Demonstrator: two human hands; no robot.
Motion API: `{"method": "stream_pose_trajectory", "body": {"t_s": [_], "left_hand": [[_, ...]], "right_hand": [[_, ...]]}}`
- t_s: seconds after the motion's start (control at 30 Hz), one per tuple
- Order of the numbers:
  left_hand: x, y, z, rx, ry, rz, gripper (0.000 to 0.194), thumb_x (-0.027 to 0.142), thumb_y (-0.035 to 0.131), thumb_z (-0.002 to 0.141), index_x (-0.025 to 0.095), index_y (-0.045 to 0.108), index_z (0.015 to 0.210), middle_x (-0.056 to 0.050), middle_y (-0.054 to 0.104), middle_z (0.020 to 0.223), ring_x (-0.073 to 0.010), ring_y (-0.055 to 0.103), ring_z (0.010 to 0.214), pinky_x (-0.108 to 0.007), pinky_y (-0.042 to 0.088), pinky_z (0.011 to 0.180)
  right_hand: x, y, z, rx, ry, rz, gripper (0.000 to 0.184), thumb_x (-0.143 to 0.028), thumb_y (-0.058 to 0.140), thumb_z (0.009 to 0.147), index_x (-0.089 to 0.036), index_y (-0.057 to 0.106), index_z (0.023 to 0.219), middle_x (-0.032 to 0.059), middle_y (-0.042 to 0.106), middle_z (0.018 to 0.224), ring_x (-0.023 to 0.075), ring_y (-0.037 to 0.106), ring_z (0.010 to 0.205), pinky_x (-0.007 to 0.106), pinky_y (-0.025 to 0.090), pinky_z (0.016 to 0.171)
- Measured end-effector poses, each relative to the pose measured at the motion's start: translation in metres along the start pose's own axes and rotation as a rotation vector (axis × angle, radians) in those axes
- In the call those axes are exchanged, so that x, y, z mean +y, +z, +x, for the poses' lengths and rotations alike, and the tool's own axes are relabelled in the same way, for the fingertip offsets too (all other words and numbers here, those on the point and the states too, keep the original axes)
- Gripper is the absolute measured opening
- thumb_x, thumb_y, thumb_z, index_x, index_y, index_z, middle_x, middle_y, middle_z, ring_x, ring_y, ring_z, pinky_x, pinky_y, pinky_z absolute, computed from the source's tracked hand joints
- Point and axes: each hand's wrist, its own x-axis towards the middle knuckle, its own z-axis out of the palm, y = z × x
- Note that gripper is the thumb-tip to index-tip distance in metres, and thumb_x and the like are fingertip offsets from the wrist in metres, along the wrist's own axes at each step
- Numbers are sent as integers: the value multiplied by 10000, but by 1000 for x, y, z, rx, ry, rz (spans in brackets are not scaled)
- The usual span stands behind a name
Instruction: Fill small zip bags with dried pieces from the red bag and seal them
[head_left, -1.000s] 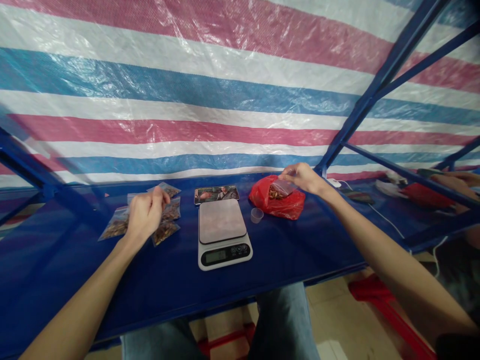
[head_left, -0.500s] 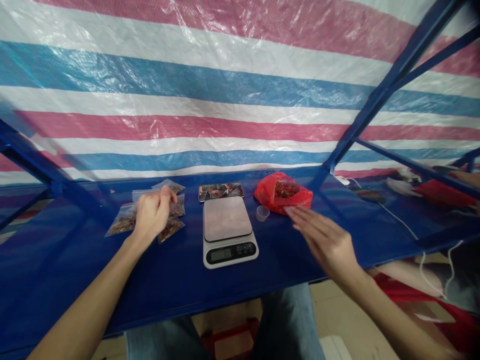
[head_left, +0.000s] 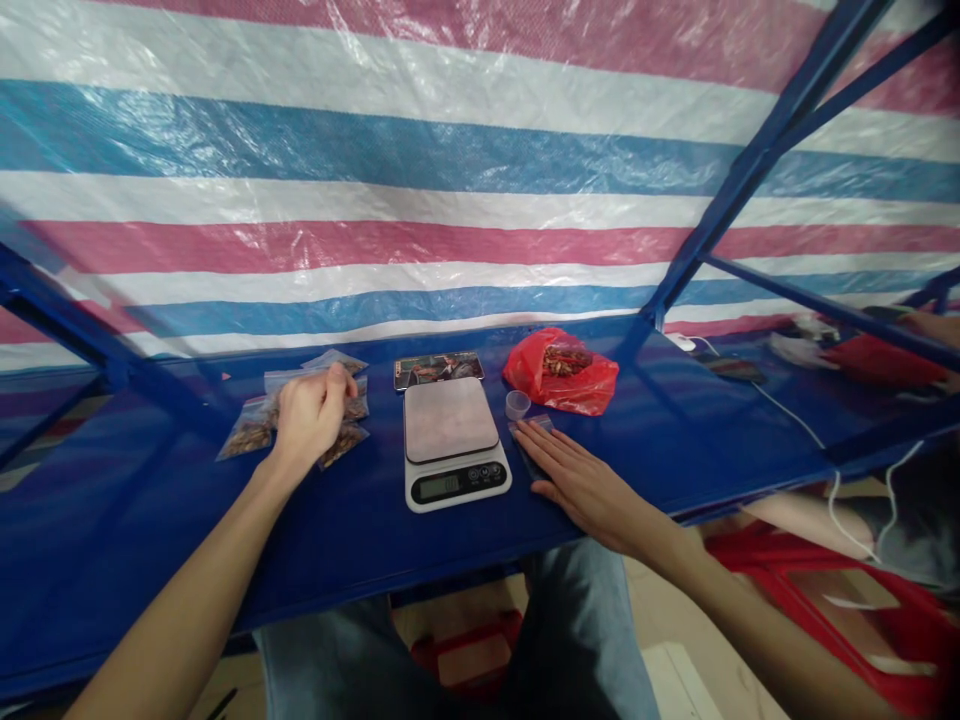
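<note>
My left hand [head_left: 309, 415] is curled closed over several small clear zip bags [head_left: 251, 432] of brown dried pieces. Its inner fingers are turned from view, so whatever they may hold is hidden. My right hand [head_left: 581, 480] lies flat, fingers stretched, on a flat clear zip bag [head_left: 530, 462] to the right of the scale. Between the hands stands a white kitchen scale [head_left: 452, 440] with a bare plate; its small display is lit. A small clear plastic cup [head_left: 517, 404] sits just beyond my right fingertips. Behind it, a red plastic bag [head_left: 600, 390] gapes around dried reddish-brown pieces [head_left: 566, 361].
A phone [head_left: 439, 370] showing a picture lies behind the scale on the blue table [head_left: 360, 550]. Blue metal bars [head_left: 720, 215] rise at both sides before a striped plastic sheet [head_left: 420, 240]. At the right are a white cable [head_left: 795, 427] and another person's arm [head_left: 806, 522].
My right hand has come from beside the red bag down and left, and now rests on the flat clear bag. My left hand has stayed over the filled bags.
</note>
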Motion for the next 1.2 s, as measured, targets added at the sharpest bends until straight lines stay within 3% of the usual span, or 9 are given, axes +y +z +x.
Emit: {"method": "stream_pose_trajectory", "body": {"t_s": [0.2,0.3,0.37,0.5,0.63,0.73,0.87,1.03,1.2], "left_hand": [[-12,-27,-1,111,-10,87,604,432,291,1095,174,684,715,-50,643,618,-191,633,631,-334,434,690],[-17,-38,1,173,-60,91,611,399,283,1111,138,693,742,-52,648,638,-184,641,659,-328,456,733],[-19,-41,4,176,-93,105,610,399,280,1110,131,704,761,-56,654,644,-192,647,673,-334,464,746],[-17,-34,8,11,-118,112,626,484,261,1102,153,735,864,-87,734,769,-238,693,774,-349,495,785],[-20,-30,-8,-255,110,39,505,585,442,1047,213,735,1224,-107,763,1237,-288,706,1147,-387,527,1033],[-32,-34,-31,-348,192,111,560,612,564,998,263,660,1424,-106,663,1459,-312,624,1344,-441,478,1172],[-55,-40,-41,-354,104,262,624,587,448,1049,199,584,1518,-144,551,1592,-336,514,1479,-518,393,1259],[-73,-34,-27,-378,89,317,569,550,479,1025,184,666,1419,-161,618,1511,-345,590,1393,-489,474,1187],[-63,-37,-27,-339,137,229,461,525,456,1046,216,763,1200,-125,738,1278,-291,683,1215,-418,540,1074]], "right_hand": [[-2,-9,-5,205,51,-15,537,-283,517,1095,-270,472,1630,106,538,1622,301,515,1502,526,487,1213],[-15,-14,-23,253,84,-18,551,-241,498,1096,-287,447,1643,79,583,1585,271,566,1461,491,509,1203],[-23,-12,-31,198,65,-24,605,-259,510,1094,-302,366,1680,70,560,1602,273,559,1464,488,517,1197],[-23,-5,-30,55,4,-16,684,-333,541,1090,-333,251,1709,69,433,1681,285,484,1516,506,483,1222],[-12,-12,-24,23,-3,33,631,-349,531,1096,-377,313,1688,29,448,1678,270,480,1521,502,484,1222],[-2,-24,-26,117,59,96,561,-319,513,1096,-384,423,1646,25,515,1644,267,544,1479,478,528,1184],[4,-37,-17,296,56,163,508,-238,529,1077,-364,538,1569,44,635,1534,254,639,1379,437,555,1148],[-5,-45,12,506,10,226,436,-168,552,1039,-351,678,1414,63,747,1302,256,735,1186,397,611,1021],[-12,-48,20,631,-3,309,407,-119,551,1009,-363,741,1274,45,773,1132,241,765,1025,375,628,900]]}}
